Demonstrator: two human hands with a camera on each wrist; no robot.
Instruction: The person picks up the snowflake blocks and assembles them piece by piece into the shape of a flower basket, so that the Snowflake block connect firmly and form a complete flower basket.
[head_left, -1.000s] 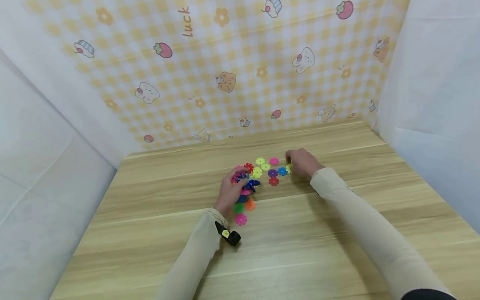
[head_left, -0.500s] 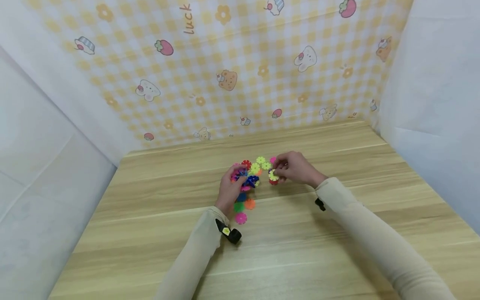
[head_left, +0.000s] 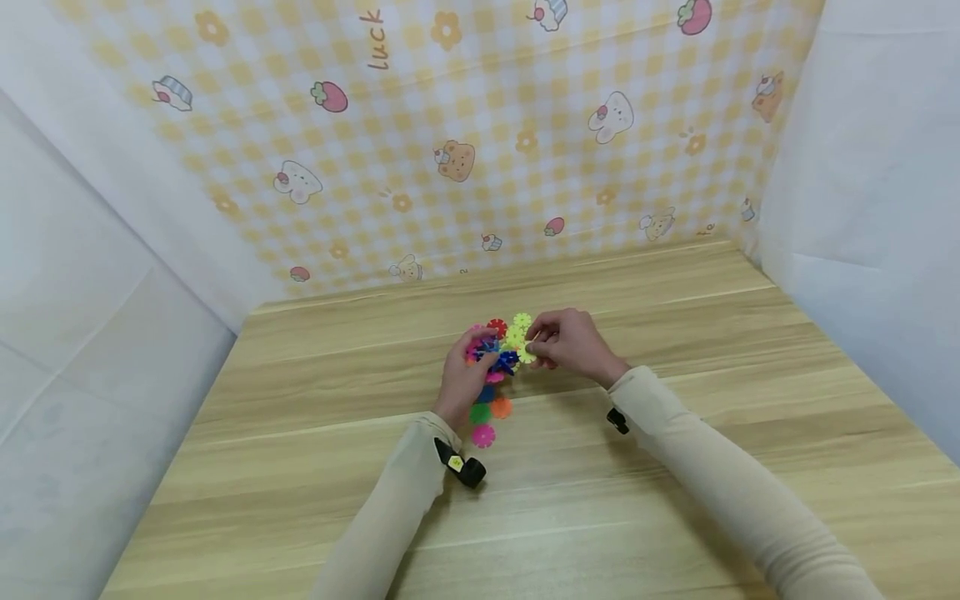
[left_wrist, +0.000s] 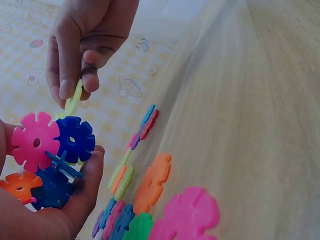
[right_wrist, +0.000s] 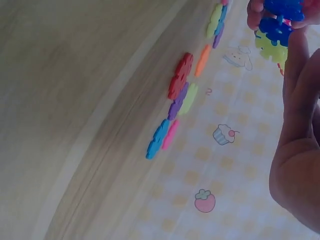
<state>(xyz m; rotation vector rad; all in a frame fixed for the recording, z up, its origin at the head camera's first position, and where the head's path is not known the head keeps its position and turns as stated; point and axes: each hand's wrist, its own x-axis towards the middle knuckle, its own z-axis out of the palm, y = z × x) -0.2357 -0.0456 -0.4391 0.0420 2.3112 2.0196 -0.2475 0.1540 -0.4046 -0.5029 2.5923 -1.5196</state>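
Observation:
My left hand (head_left: 462, 379) holds a cluster of interlocking snowflake discs (left_wrist: 75, 137) up off the table, with thumb and fingers round it. Dark blue, pink and orange discs show in it, slotted together at angles. My right hand (head_left: 573, 343) pinches a yellow snowflake disc (left_wrist: 74, 100) by its edge, between thumb and forefinger. That disc is right at the top of the cluster in the left wrist view, where the fingers of the left hand and the dark blue discs partly hide the yellow parts behind.
Loose snowflake discs lie flat on the wooden table (head_left: 555, 500): a pink one (head_left: 483, 435), an orange one (head_left: 501, 407) and a green one (head_left: 480, 413) nearest me. A red disc (right_wrist: 181, 76) and a blue disc (right_wrist: 158, 139) lie below the right hand. A checked cloth (head_left: 525, 192) hangs behind.
My right hand has picked up the yellow disc from the right end of the loose discs and brought it left to the cluster. The left hand stays almost in place.

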